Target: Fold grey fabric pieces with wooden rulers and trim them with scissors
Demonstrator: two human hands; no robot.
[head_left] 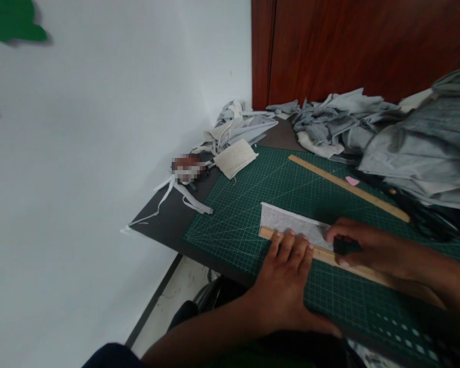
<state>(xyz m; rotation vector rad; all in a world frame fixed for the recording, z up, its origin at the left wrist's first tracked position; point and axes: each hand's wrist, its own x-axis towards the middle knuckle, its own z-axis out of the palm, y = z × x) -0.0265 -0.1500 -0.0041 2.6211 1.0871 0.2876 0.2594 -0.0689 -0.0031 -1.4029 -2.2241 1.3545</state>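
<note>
A strip of light grey cloth (287, 219) with a pale folded edge lies on the green cutting mat (230, 225). Across its near side rests a wooden ruler (325, 255). My left hand (281, 289) is flat, its fingertips pressing on the ruler and reaching the cloth. At the cloth's right end is my right hand (362, 245), fingers bent against the cloth and thumb on the ruler. A gap shows between that thumb and the fingers.
A second wooden ruler (348, 188) lies farther back, near black scissors (429, 214) and a pink scrap (352, 181). A beige cloth piece (235, 157) sits by heaped scraps (245, 125). Grey fabric (425, 148) is piled at right. A white wall (118, 128) borders the left.
</note>
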